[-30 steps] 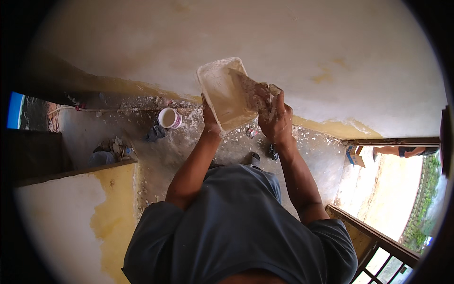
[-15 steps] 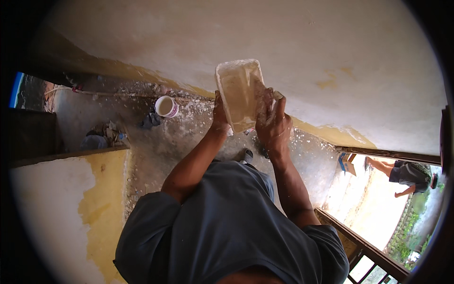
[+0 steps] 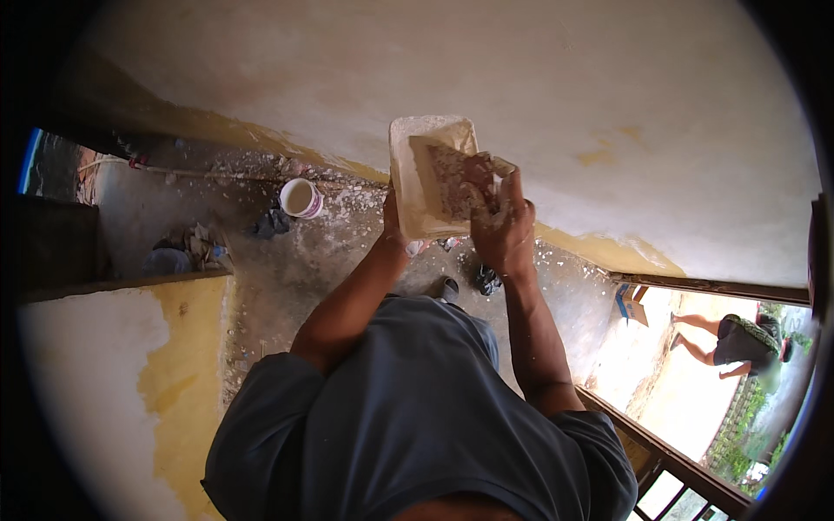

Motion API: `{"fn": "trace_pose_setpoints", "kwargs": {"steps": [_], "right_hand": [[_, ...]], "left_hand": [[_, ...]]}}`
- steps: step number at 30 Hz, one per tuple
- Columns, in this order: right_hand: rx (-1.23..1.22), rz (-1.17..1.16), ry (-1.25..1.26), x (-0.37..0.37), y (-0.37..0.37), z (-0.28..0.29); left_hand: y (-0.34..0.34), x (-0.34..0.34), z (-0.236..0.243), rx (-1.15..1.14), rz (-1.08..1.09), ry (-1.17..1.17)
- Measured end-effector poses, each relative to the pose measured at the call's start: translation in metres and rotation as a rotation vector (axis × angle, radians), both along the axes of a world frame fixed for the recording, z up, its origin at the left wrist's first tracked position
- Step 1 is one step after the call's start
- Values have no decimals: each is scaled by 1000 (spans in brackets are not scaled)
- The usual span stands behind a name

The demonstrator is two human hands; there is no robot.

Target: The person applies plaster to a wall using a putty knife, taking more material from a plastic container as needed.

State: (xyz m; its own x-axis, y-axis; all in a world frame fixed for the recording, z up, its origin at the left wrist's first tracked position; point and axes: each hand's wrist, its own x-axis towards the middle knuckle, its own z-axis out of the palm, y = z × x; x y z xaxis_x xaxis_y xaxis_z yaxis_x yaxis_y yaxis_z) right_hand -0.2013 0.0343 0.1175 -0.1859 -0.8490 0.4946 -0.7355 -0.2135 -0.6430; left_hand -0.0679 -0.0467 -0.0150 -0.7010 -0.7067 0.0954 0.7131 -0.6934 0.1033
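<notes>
My left hand (image 3: 393, 217) grips a pale, plaster-crusted rectangular pan (image 3: 407, 195) from its left side and underneath, most of its fingers hidden behind it. The pan is tilted toward me, in front of my chest. My right hand (image 3: 504, 217) is at the pan's right side, its fingers closed on a broad putty knife (image 3: 450, 178). The knife's flat, brownish blade is flecked with white and lies inside the pan, and my fingers cover its handle.
A patchy white-and-yellow wall (image 3: 556, 113) rises ahead. A white bucket (image 3: 301, 199) stands on the debris-strewn floor at left, near a dark bag (image 3: 271, 223). Another black bag (image 3: 488, 280) lies by my foot. At right, beyond a doorway, are a cardboard box (image 3: 632, 306) and a walking person (image 3: 738, 339).
My right hand has turned, and the putty knife's broad face now shows inside the pan. The pan has shifted slightly left. Outside, the person has changed stride.
</notes>
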Motion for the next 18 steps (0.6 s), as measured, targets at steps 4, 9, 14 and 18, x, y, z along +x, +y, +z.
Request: {"fn": "trace_pose_setpoints", "kwargs": {"steps": [4,9,14,18], "right_hand": [[73,-34,71,-19,-1,2],[221,-37,85,7,7,6],[14,-79,-11,-16,-20,20],[-117,-6,90,-24,-29,-6]], "left_hand": [[-2,0,7,54,-25,-304],[-11,-9,11,70,15,-629],[-14,0,9,4,7,-390],[-11,-6,11,36,100,-473]]}}
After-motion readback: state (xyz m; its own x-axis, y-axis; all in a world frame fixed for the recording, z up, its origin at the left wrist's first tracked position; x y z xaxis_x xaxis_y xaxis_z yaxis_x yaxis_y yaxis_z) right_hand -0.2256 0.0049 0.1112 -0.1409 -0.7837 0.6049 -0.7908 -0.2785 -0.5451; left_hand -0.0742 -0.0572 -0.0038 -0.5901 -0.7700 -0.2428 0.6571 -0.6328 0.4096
